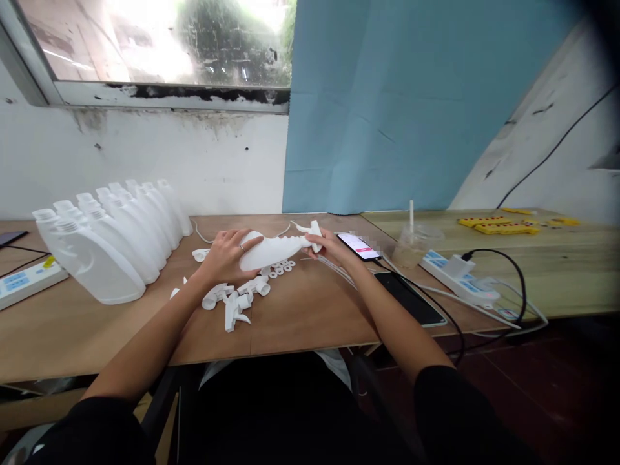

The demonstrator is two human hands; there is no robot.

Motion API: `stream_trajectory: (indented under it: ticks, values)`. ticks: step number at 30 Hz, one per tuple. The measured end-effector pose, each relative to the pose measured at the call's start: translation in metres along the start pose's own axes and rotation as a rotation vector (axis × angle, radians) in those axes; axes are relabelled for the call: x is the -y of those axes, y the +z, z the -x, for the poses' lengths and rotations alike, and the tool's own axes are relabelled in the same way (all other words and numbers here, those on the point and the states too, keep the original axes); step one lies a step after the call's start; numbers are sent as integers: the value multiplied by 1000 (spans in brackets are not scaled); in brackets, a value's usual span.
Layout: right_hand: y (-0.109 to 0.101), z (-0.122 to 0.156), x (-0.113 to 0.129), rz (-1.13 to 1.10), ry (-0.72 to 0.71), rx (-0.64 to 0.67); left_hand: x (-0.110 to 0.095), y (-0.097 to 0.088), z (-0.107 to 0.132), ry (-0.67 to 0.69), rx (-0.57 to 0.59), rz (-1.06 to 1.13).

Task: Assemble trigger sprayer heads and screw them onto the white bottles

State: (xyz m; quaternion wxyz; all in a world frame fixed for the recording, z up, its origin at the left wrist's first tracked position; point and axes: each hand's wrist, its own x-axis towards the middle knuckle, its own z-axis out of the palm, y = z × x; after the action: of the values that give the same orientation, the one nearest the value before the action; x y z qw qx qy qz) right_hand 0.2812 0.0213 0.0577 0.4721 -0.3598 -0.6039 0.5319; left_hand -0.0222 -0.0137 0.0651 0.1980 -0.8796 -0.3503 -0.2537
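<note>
I hold a white plastic bottle (pixel 274 250) on its side above the wooden table (pixel 300 316). My left hand (pixel 223 255) is wrapped round its body. At the bottle's neck, my right hand (pixel 330 247) is closed on a white trigger sprayer head (pixel 314 234). Below the bottle lie several loose white sprayer heads (pixel 235 302) and small white ring washers (pixel 281 266). Thin clear tubes (pixel 334 268) lie beside my right wrist.
A row of several empty white bottles (pixel 111 239) stands at the left. A lit phone (pixel 358 246) and a dark phone (pixel 409 298) lie at the right, with a plastic cup (pixel 414 244), power strips (pixel 460 276) (pixel 24 281), cables and yellow parts (pixel 498 225).
</note>
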Motion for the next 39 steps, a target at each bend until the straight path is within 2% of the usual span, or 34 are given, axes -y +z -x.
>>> stream_trajectory:
  ticks: [3,7,10,14,17,20,24,27,31,35,39]
  values:
    - [8,0,-3,-9,-24,-80,2,1,0,0,-10,-2]
    - [11,-2,-2,-121,-61,22,4,0,1,-1,-5,-16]
    - [13,-3,-4,-99,-112,-62,6,1,2,2,-6,-17]
    - [16,-4,-10,-86,-120,-64,5,1,3,1,-20,-8]
    - [17,-6,-14,-54,-159,-140,5,1,3,-1,-29,5]
    - [18,-7,-15,-65,-148,-104,5,0,3,0,-22,3]
    - [20,-6,-16,-19,-156,-154,7,2,4,-3,-6,32]
    - [20,-5,-17,-42,-135,-98,9,3,4,-4,0,34]
    - [20,-4,-16,-20,-131,-117,10,3,5,-6,8,36]
    - [20,-1,-14,-66,-125,-7,12,3,6,1,4,18]
    - [25,0,-14,-83,-175,-47,11,5,6,7,-14,32]
